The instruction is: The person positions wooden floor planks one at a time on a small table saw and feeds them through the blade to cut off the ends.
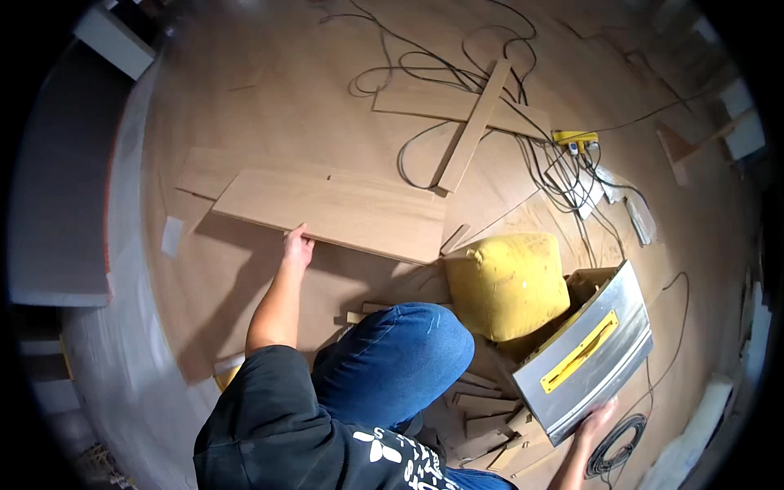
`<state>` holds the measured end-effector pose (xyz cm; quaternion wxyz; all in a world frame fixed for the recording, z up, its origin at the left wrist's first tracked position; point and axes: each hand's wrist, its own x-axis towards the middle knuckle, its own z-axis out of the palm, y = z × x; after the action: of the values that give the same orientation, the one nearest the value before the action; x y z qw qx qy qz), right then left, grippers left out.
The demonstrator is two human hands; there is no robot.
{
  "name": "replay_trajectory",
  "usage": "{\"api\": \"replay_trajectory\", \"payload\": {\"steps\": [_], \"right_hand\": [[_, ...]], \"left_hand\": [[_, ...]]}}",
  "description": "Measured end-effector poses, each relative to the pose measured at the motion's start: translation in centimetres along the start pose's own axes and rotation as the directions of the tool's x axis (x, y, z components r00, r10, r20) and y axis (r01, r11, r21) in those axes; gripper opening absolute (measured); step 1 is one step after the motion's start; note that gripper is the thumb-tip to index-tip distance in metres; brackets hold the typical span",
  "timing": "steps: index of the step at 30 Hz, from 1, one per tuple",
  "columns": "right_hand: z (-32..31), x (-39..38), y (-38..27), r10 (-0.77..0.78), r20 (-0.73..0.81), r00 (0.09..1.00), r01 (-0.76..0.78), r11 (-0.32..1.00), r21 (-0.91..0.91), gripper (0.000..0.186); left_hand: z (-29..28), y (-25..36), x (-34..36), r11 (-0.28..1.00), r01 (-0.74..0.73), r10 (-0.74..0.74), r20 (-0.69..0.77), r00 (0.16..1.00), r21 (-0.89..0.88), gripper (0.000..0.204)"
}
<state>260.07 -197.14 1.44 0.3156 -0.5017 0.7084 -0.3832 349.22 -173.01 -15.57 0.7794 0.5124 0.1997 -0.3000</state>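
Observation:
My left hand [299,245] is closed on the near edge of a wide light-wood floorboard [335,208], which is raised and casts a shadow on the floor. My right hand [599,418] is closed at the lower edge of a tilted grey metal table saw top [588,351] with a slotted yellow insert; its fingers are partly hidden. Against the saw top's left side sits a dusty yellow rounded body [510,286]; whether the two are joined I cannot tell. My bent knee in blue jeans lies between my hands.
Behind the board, more planks [474,131] lie crossed over tangled black cables [408,73]. A yellow power strip [575,137] with plugs is at right. Offcuts [482,408] pile up beside my leg. A coiled cable [616,445] lies lower right. Plastic sheeting [122,245] runs along the left.

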Motion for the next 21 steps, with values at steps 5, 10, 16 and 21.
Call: {"api": "replay_trajectory", "payload": {"steps": [5, 10, 16, 21], "right_hand": [[-3.4, -15.5, 1.7, 0.530, -0.082, 0.844, -0.517, 0.845, 0.137, 0.057], [-4.1, -23.0, 3.5, 0.484, 0.383, 0.787, -0.614, 0.676, 0.407, 0.043], [19.2, -30.8, -15.3, 0.308, 0.658, 0.687, 0.008, 0.903, -0.430, 0.041], [39.6, -25.4, -17.0, 0.365, 0.727, 0.582, -0.156, 0.927, -0.341, 0.044]], "left_hand": [[-1.2, -1.0, 0.8, 0.875, 0.280, -0.253, -0.121, 0.960, 0.396, 0.057], [-0.5, -4.0, -0.9, 0.859, 0.425, -0.414, -0.101, 0.905, 0.286, 0.091], [1.6, -6.3, 0.7, 0.896, 0.340, -0.287, -0.212, 0.934, 0.284, 0.073], [0.6, -5.3, 1.8, 0.880, 0.340, -0.320, -0.115, 0.941, 0.332, 0.072]]}}
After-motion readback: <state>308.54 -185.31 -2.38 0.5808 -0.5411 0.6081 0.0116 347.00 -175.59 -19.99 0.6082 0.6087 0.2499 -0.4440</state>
